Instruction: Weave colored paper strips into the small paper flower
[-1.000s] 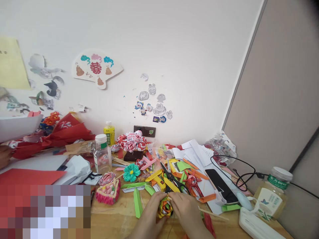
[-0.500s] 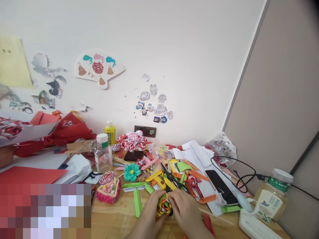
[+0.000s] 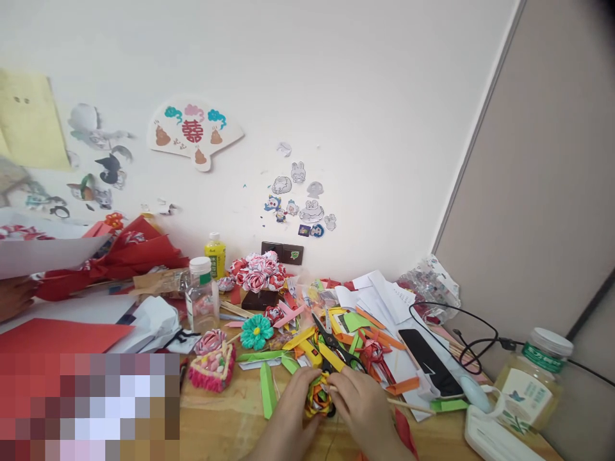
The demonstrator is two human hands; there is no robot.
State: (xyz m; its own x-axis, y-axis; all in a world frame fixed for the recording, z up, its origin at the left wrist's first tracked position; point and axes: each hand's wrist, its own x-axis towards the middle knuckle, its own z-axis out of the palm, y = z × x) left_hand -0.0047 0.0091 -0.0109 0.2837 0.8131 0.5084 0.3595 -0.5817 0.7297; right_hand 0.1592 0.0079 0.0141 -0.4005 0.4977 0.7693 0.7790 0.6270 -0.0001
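A folded paper flower (image 3: 317, 398) in yellow, orange and green sits between my two hands at the front of the wooden table. My left hand (image 3: 294, 410) is closed around its left side, thumb beneath. Fingers of my right hand (image 3: 359, 403) are bent together at the flower's upper right edge, pinching its paper. Just beyond lie black scissors (image 3: 336, 346), partly covered by yellow paper strips (image 3: 307, 352). A thin wooden stick (image 3: 408, 404) sticks out to the right from behind my right hand. Red paper (image 3: 404, 430) shows beside my right wrist.
Green strips (image 3: 268, 387), a heart-shaped pink box (image 3: 211, 368) and a teal flower (image 3: 257, 331) lie left of my hands. A phone (image 3: 427, 362), cable and drink bottle (image 3: 533, 378) stand right. Another person's hand (image 3: 16, 298) is at far left near red-wrapped bouquets.
The view has shifted slightly, so things sit a little further right. My right fingers have bent further over the flower's top. At far left, another person's hand has come into view.
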